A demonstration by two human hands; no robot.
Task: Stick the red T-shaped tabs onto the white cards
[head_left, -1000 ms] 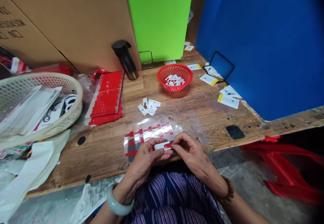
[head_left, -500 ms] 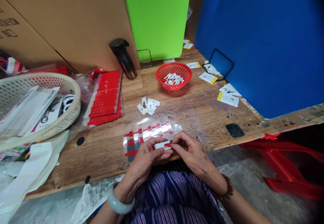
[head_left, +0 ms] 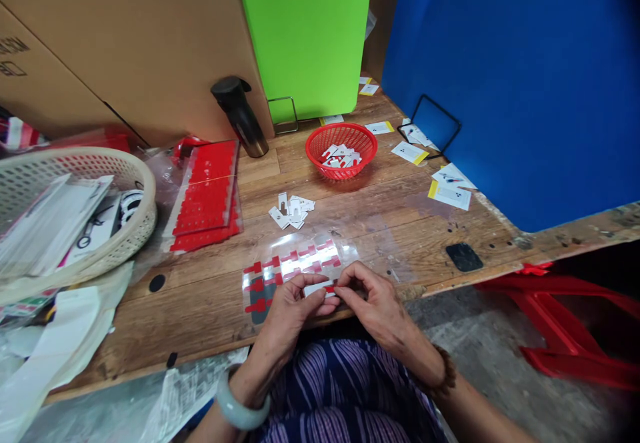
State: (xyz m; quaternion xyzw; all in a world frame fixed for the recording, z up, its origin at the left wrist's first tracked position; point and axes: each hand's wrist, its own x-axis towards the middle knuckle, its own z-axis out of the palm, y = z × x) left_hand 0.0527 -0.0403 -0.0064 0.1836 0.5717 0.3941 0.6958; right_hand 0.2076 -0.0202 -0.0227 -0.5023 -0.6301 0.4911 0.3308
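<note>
Close to the table's front edge, my left hand (head_left: 289,309) is closed on a small white card (head_left: 314,288), thumb on top and fingers beneath. At the card's right end, my right hand (head_left: 376,303) pinches a small red sticker (head_left: 330,289) between thumb and forefinger, the sticker lying against the card. A clear sheet with rows of red stickers (head_left: 275,279) lies flat just behind and left of my hands, partly hidden by the left one. Beyond it is a loose pile of white notched cards (head_left: 296,211). Similar cards, some with red on them, lie in a red basket (head_left: 370,153).
At the left stand a cream basket (head_left: 147,209) of packets and stacked red sticker sheets (head_left: 205,189). A black tumbler (head_left: 243,119) leans by the cardboard (head_left: 150,36). Green (head_left: 305,36) and blue (head_left: 500,96) boards stand behind; yellow-edged cards (head_left: 450,194) lie right. A red stool (head_left: 555,323) is below.
The red sticker now lies flatter across the card's right end, my right fingers pressed closer to it. Both hands have otherwise barely moved; the view has shifted slightly.
</note>
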